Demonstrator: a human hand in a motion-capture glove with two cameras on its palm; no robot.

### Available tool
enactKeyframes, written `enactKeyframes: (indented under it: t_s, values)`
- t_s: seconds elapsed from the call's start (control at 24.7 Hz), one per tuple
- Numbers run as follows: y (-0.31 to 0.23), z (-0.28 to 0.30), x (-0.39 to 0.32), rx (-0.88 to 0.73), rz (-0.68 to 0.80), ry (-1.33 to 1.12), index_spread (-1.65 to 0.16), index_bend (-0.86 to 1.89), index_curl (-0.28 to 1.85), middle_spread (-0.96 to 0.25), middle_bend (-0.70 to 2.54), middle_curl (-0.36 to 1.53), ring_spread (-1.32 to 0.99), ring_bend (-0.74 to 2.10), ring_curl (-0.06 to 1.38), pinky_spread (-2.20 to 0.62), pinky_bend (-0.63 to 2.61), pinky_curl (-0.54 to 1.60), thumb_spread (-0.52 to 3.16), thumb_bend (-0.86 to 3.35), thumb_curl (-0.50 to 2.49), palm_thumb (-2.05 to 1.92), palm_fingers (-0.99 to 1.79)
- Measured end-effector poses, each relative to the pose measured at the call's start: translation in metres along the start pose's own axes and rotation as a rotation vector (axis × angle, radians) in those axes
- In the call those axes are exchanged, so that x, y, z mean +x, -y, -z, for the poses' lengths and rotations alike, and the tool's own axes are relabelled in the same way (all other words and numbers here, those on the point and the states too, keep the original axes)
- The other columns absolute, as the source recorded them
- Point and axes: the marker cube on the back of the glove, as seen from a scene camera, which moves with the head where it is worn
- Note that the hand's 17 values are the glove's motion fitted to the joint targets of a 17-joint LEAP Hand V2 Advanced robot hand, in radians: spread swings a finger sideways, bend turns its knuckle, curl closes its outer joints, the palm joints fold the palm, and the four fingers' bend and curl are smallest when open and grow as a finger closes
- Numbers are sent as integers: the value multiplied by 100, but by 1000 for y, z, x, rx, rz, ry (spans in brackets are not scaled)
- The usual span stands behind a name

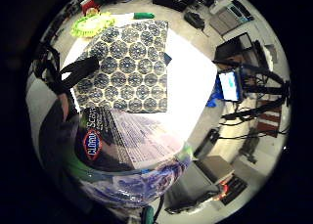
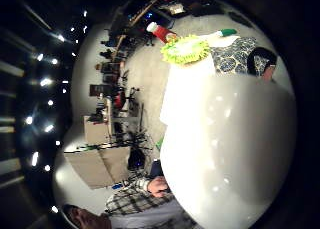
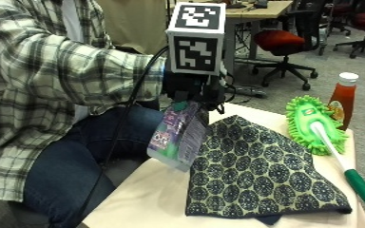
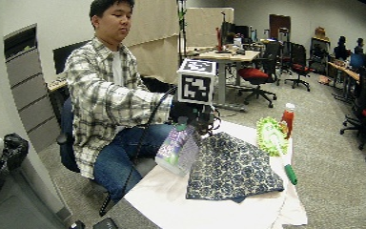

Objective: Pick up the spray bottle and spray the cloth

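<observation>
Overhead, hands [image 3: 192, 92] round spray bottle [image 3: 177, 137]

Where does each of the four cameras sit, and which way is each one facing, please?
Little finger side palm view: on the gloved palm, facing the spray bottle label and patterned cloth; a black strap shows.
Thumb side palm view: on the same palm, the bottle's white body filling it; the plaid sleeve shows.
Outside view: across the table, facing the right hand holding the bottle beside the cloth.
Wide outside view: farther back, showing the seated person.
All four share the cloth and green duster.
</observation>
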Motion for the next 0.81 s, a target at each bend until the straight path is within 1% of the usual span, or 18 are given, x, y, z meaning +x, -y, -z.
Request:
enactKeyframes:
  t_s: [0.16,0.81]
  values:
    - [-5,10,-12,74,34,194,-27,34,57,-19,56,51,-22,65,47,-19,31,41,8,-3,78,99,134]
    - [-8,31,-40,313,169,671,-27,34,58,-18,55,51,-21,65,47,-18,30,41,9,-3,79,99,134]
